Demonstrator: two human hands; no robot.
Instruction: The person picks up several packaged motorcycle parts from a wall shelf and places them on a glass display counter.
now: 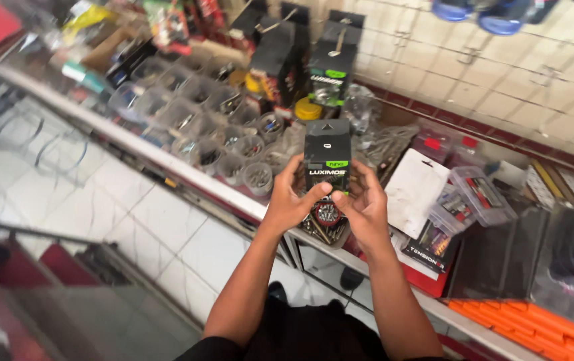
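Item held: small black retail box with a hang tab at its top and a green patch on its face, upright, raised above the front edge of a cluttered shop counter. Left hand: fingers curled round the box's lower left side, thumb laid across the lower front. Right hand: fingers wrapped behind the lower right side, thumb meeting the left thumb beneath the box's front; both hands are pressed against the box, gripping it between them. Directly under the hands: a tray of screws and bolts. To the left on the counter: rows of clear plastic cups holding small metal hardware. Behind the held box: two taller black boxes of like kind, standing upright. To the right: a white card package, clear plastic cases with red contents, and a run of orange pieces at the near corner. Background: tiled wall; tiled floor below the counter.
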